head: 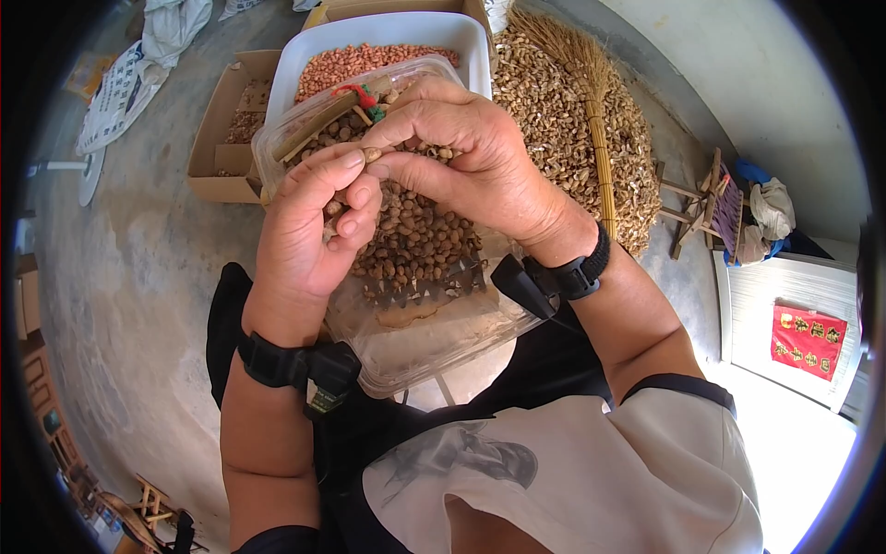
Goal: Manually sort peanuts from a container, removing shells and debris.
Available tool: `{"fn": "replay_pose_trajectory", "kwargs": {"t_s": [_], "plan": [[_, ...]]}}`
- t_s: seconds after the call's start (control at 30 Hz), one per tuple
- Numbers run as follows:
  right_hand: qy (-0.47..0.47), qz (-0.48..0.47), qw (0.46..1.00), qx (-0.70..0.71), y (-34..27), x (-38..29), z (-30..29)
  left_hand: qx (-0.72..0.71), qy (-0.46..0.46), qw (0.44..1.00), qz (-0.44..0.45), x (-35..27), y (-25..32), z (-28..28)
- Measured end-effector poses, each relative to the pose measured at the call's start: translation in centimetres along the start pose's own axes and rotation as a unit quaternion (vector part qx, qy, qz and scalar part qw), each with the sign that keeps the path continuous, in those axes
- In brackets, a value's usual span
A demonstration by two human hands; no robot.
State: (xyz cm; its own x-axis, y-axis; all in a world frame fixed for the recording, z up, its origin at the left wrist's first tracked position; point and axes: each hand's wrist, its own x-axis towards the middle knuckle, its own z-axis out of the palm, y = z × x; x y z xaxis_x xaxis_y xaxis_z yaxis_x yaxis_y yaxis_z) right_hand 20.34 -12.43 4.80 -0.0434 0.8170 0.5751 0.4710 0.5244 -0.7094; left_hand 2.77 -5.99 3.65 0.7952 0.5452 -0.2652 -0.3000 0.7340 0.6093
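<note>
A small unshelled peanut (372, 154) sits between the fingertips of both hands. My left hand (294, 228) pinches it with thumb and forefinger, and a few more peanuts (335, 208) show in its curled palm. From the other side, the thumb and fingers of my right hand (477, 156) grip the same peanut. Below the hands, a clear plastic tray (415, 370) holds a heap of unshelled peanuts (426, 239). A split bamboo tool (315, 130) with red and green ties lies at the tray's far left, partly hidden by my hands.
Beyond the tray stands a white plastic tub (477, 41) of red-skinned peanut kernels (374, 62). A cardboard box (208, 163) is at left. To the right, a straw broom (599, 138) rests on a large pile of peanut shells (547, 131), near a folding stool (706, 204).
</note>
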Motion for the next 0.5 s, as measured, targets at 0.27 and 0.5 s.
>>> {"fn": "replay_pose_trajectory", "kwargs": {"t_s": [0.27, 0.5], "plan": [[0.022, -0.017, 1.000, 0.001, 0.03, 0.15, 0.32, -0.005, -0.004, 1.000, 0.004, 0.17, -0.19, 0.11], [0.024, -0.022, 0.999, 0.007, 0.21, 0.16, 0.26, 0.005, 0.000, 1.000, 0.006, 0.12, -0.24, 0.29]]}}
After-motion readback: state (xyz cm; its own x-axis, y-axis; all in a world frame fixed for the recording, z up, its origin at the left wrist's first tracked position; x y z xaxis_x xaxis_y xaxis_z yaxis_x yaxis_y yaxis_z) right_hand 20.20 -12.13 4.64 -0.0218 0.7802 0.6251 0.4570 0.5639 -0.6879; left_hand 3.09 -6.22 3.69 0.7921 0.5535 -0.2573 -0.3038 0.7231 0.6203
